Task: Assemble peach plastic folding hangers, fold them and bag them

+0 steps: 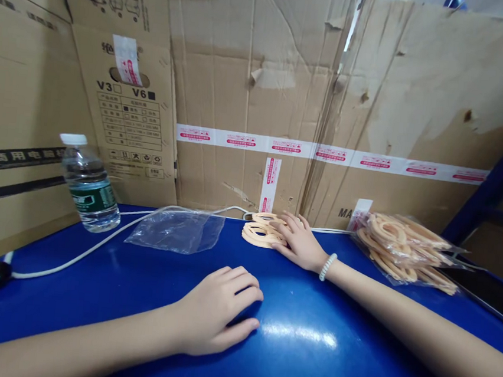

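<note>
Far back, ring pile (260, 232) under spread fingers of right hand (302, 242); left hand (217, 311) empty, loosely curled.

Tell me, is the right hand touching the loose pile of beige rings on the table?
Touching. The head view shows the right hand with fingers resting on the pile of beige rings, no gap visible.

The head-worn camera looks forward and down, close over the blue table (136, 272)
</note>
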The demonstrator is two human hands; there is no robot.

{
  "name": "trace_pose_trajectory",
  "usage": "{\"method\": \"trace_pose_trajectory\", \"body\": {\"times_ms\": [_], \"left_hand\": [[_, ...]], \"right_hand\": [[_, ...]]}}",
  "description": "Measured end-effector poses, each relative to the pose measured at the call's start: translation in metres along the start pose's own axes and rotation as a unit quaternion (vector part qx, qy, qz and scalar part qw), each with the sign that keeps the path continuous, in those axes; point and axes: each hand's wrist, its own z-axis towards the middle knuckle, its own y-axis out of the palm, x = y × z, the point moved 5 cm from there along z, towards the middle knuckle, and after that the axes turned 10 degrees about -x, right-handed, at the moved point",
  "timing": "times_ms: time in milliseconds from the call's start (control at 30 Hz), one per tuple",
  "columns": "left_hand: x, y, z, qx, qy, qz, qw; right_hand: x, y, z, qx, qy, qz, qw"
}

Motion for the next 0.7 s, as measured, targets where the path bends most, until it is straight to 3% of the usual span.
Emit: {"method": "trace_pose_trajectory", "body": {"times_ms": [200,433,567,700], "left_hand": [[-0.005,0.004,0.0,0.017,-0.004,-0.052,0.998],[-0.004,0.002,0.0,0.019,-0.003,-0.055,0.998],[-0.004,0.002,0.0,0.02,0.0,-0.057,0.998],[-0.005,0.002,-0.003,0.025,-0.004,-0.075,0.997]], "right_hand": [[-0.002,-0.009,-0.025,0.017,0.055,0.025,0.998],[0.011,-0.001,-0.002,0.056,0.153,0.142,0.976],[0.023,0.001,0.005,0.101,0.173,0.263,0.944],[0.023,-0.013,-0.01,0.152,0.167,0.399,0.889]]}}
